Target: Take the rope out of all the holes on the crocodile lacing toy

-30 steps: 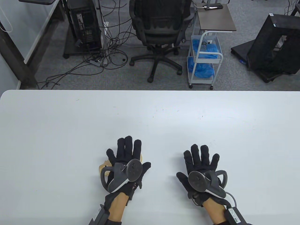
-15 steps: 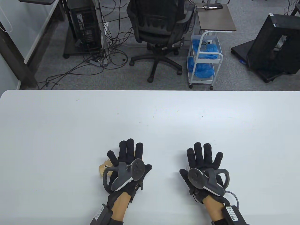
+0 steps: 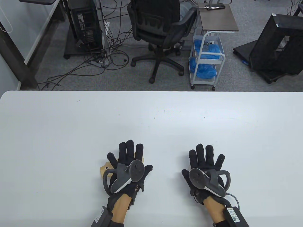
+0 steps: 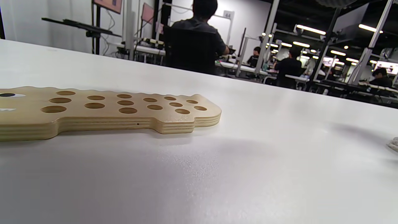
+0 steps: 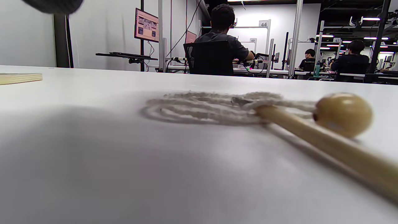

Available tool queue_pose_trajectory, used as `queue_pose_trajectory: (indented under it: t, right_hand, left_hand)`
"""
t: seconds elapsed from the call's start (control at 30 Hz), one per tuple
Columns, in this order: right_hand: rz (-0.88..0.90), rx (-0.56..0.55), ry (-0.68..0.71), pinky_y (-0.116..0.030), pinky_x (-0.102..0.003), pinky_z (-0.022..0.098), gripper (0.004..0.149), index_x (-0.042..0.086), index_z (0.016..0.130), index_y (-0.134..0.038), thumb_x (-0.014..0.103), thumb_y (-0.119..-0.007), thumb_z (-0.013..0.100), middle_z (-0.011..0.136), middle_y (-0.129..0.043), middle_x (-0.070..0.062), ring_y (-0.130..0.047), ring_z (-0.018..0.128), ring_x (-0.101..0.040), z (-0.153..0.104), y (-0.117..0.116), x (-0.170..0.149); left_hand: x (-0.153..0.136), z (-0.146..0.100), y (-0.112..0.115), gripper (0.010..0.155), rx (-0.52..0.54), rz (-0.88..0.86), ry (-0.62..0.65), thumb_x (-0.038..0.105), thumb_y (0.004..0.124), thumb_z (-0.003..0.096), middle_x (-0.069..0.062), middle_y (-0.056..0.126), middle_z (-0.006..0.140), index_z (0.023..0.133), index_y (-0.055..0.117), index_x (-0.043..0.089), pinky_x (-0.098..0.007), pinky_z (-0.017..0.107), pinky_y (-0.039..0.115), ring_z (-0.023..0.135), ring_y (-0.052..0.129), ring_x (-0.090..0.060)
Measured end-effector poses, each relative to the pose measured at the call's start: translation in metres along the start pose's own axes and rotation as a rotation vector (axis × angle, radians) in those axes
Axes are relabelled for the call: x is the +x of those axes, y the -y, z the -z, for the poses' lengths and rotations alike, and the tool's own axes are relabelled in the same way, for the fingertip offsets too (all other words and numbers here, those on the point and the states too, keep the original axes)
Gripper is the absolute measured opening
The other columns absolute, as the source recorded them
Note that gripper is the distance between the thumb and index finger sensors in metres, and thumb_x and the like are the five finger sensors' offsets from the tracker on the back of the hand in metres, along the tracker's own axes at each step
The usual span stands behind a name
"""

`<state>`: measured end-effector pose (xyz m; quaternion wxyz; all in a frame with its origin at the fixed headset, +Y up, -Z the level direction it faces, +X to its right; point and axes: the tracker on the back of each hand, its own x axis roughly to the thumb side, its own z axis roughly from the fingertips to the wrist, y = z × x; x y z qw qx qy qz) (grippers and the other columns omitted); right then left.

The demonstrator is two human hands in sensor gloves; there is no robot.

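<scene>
Hands barely shifted: left hand (image 3: 129,165) flat over unlaced crocodile board (image 4: 102,109), right hand (image 3: 205,170) flat over freed rope (image 5: 211,107); task appears complete.

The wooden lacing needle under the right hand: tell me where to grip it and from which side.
Pinch the wooden lacing needle mid-shaft, coming from above with the right hand that is spread over it. The shaft is a thin, round stick lying flat on the table, so only its two sides are free for fingertips. I would avoid the wooden bead and the coiled rope crowding its far end.
</scene>
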<state>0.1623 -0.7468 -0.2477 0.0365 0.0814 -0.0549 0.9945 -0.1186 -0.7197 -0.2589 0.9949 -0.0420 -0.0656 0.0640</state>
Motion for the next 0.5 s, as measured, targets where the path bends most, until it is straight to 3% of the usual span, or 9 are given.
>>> queue_pose_trajectory:
  t: [0.5]
  right_hand:
    - [0.036,0.016,-0.001,-0.001,-0.08,0.053,0.075,0.015,0.103,-0.039,0.053,-0.069,0.046,0.111,-0.011,-0.018,0.004,0.095,-0.048,0.0013,-0.002,-0.0011]
  left_hand:
    - [-0.0057,0.0014,0.0023,0.089,-0.022,-0.019,-0.024,0.068,0.055,0.0484,-0.013,0.01,0.125,0.118,0.016,0.029,-0.082,0.068,0.014,0.115,0.009,-0.04]
